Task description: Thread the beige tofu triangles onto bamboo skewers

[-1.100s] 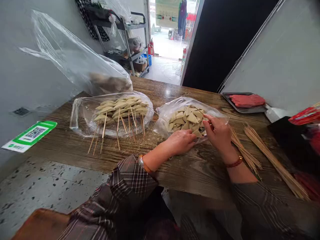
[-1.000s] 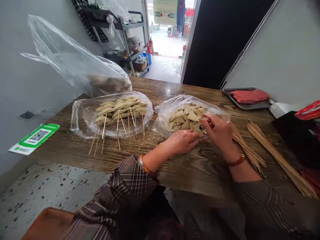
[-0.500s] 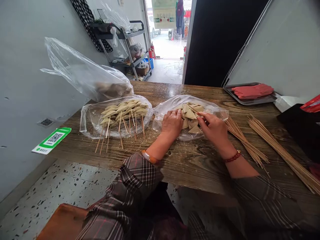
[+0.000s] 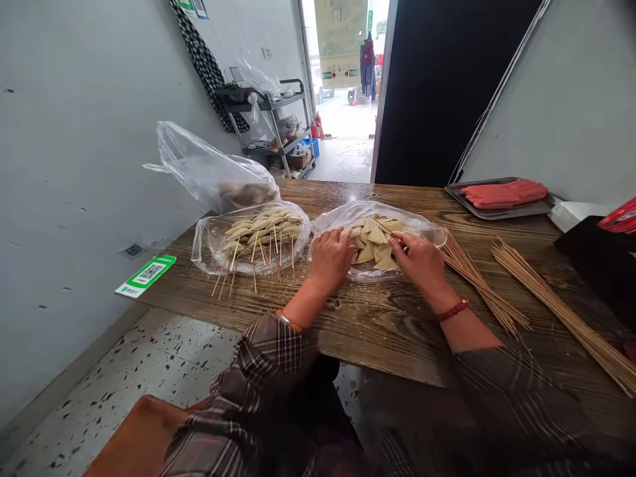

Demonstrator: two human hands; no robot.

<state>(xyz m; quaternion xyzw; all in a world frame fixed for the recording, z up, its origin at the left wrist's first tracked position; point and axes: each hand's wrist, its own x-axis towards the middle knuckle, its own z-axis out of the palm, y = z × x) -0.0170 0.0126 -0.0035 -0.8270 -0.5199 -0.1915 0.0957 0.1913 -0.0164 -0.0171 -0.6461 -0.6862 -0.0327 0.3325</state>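
Note:
Pale tan flat pieces point(image 4: 373, 237) lie heaped in an open clear plastic bag point(image 4: 342, 211) in front of me. My left hand point(image 4: 332, 255) rests at the left side of this heap, fingers bent over the bag and edge pieces; whether it grips one cannot be made out. At the right of the heap, my right hand point(image 4: 415, 257) pinches a thin wooden skewer point(image 4: 382, 227) that slants up and left over the pieces. Farther left, skewered pieces point(image 4: 261, 228) are stacked on a second clear bag point(image 4: 211, 248), their sticks pointing toward me.
Two bundles of bare skewers point(image 4: 479, 285) point(image 4: 561, 308) lie on the wooden table point(image 4: 392, 331) at right. Behind them is a dark tray point(image 4: 497, 213) with a red package point(image 4: 504, 193). A tall plastic bag point(image 4: 209, 169) stands back left; a green QR card point(image 4: 146, 275) lies at the left edge.
The camera view has shifted, so the table's left side appears farther right and lower. My left hand has moved slightly left from the heap's middle. My right hand still holds the skewer.

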